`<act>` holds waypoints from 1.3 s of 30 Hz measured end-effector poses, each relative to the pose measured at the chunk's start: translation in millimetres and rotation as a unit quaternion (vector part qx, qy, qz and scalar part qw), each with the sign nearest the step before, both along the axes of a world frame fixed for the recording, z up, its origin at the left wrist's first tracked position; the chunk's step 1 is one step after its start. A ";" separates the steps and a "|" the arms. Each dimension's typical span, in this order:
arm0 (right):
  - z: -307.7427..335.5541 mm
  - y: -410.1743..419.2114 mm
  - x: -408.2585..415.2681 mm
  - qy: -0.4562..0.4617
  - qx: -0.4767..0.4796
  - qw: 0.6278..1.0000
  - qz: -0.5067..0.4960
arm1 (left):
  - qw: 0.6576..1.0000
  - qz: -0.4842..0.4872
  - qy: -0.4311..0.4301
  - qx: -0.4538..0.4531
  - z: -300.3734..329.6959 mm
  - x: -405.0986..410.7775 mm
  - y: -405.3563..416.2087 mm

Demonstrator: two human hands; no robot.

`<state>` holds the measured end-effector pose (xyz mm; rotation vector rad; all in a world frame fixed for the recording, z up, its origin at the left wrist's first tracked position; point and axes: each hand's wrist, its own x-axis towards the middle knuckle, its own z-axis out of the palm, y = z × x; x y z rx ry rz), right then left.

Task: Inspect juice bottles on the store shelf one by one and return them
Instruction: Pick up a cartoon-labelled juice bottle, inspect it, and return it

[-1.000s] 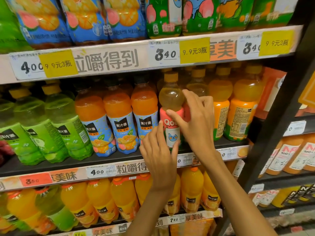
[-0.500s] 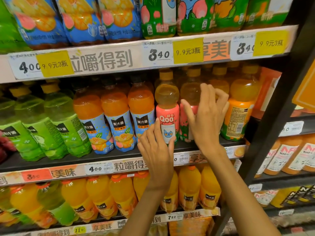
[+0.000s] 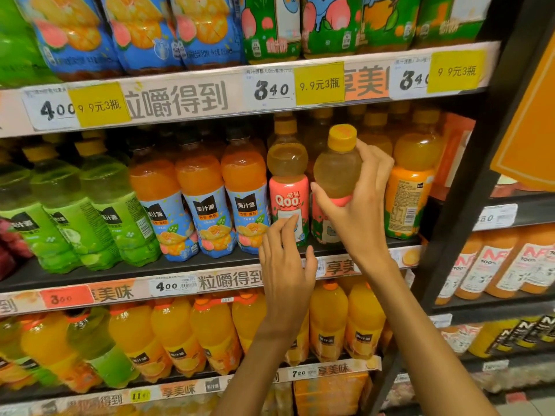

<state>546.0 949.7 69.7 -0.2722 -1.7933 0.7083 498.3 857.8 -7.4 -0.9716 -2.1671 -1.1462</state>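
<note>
right hand [image 3: 357, 214] gripping tilted pink-label juice bottle [image 3: 338, 172] at shelf [image 3: 180, 265], left hand [image 3: 286, 265] hovering with fingers loosely spread, holding nothing

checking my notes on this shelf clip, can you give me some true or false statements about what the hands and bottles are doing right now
1. The right hand grips a pink-label bottle with a yellow cap. True.
2. The left hand is wrapped round a green bottle. False: it holds nothing, fingers loose in front of the Qoo bottle.
3. The gripped bottle is tilted, its cap leaning toward the camera. True.
4. The green bottles stand to the right of the orange ones. False: they stand on the left end of that shelf.
5. The price tag above the Qoo bottle reads 340. True.
</note>
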 end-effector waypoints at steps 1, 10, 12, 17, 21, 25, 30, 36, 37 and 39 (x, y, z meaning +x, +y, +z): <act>-1.4 4.2 -0.1 -0.003 -0.006 1.000 0.025 | 1.000 -0.018 -0.010 -0.014 0.2 0.3 -0.4; -9.4 -18.5 18.2 0.014 -0.039 0.990 0.132 | 0.961 -0.202 -0.187 0.018 -0.2 2.0 -11.7; -6.5 -27.8 24.1 0.020 -0.064 0.984 0.165 | 0.929 -0.261 -0.260 0.043 5.0 4.9 -19.6; 6.7 -42.6 35.3 0.005 -0.173 0.953 0.250 | 0.847 -0.382 -0.349 0.126 17.1 15.5 -51.4; 6.8 -47.7 37.3 0.029 -0.362 0.821 0.441 | 0.816 -0.420 -0.386 0.090 23.7 26.9 -82.5; 2.9 -57.3 33.2 0.046 -0.400 0.784 0.473 | 0.789 -0.446 -0.422 0.032 26.6 26.7 -99.5; -2.9 -75.2 28.9 0.050 -0.412 0.856 0.310 | 0.814 -0.374 -0.441 0.057 19.8 27.2 -107.2; 7.2 -89.0 22.9 0.024 -0.436 0.854 0.284 | 0.803 -0.328 -0.476 0.143 19.1 33.9 -108.2; 9.1 -87.8 23.8 0.027 -0.443 0.842 0.307 | 0.786 -0.338 -0.496 0.150 19.2 32.7 -110.5; 10.5 -83.6 26.0 0.040 -0.458 0.816 0.351 | 0.739 -0.376 -0.538 0.152 18.4 28.9 -115.8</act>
